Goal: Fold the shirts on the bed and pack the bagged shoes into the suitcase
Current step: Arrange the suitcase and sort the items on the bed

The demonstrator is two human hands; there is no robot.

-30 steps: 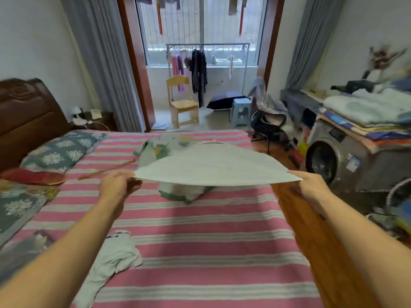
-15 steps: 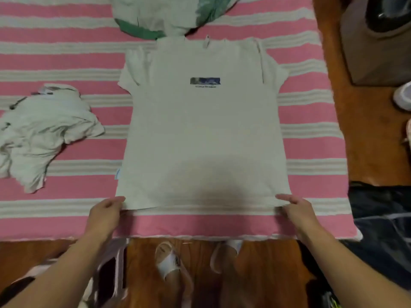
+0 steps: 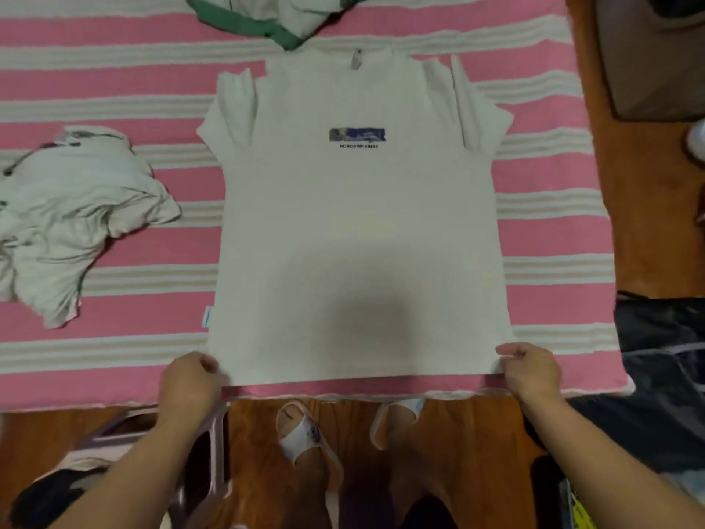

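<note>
On the left of the bed (image 3: 114, 242) lies a crumpled white shirt (image 3: 72, 219), soft and bunched up, and far off at the top edge sits a rumpled green and white cloth (image 3: 274, 17). In the middle a smooth white tee (image 3: 358, 231) with a small blue picture (image 3: 357, 134) on its chest lies flat on the pink and white striped sheet, both short sleeves folded in, and the left hand (image 3: 189, 379) pinches its near left corner while the right hand (image 3: 532, 370) pinches its near right corner. Below the near edge of the bed is a brown wood floor (image 3: 648, 208) with two pale slippers (image 3: 305, 433), and a dark shiny bag (image 3: 663, 368) lies on the right.
</note>
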